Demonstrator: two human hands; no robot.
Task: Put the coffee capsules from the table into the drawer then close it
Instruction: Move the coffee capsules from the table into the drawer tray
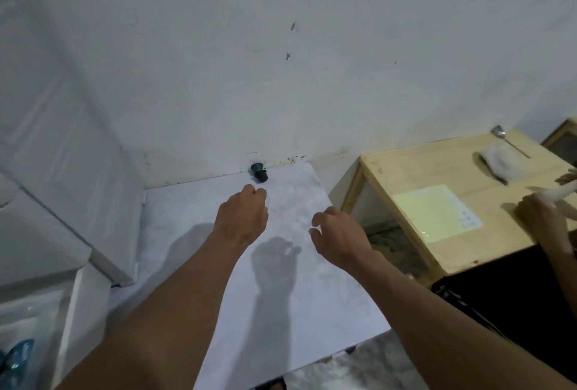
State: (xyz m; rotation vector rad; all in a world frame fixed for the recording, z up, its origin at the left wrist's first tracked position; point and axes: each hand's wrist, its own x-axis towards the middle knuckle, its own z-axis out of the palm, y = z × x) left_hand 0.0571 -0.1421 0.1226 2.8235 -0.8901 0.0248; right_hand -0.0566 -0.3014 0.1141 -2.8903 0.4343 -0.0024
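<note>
Two dark coffee capsules (259,172) at the white surface's (312,296) far edge against the wall (281,92), left grip (242,217) clenched just short of them, right grip (342,235) released, fingers loosely curled

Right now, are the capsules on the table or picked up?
On the table: capsules sit by the wall, just beyond the left hand, untouched.

Blue item (17,355), bottom-left corner: cut by edge, unidentifiable. Second person's hand (543,217), right edge: blurred, cropped. Yellow sheet (435,211): print illegible. Left hand (242,217): fingertips hidden behind knuckles.
</note>
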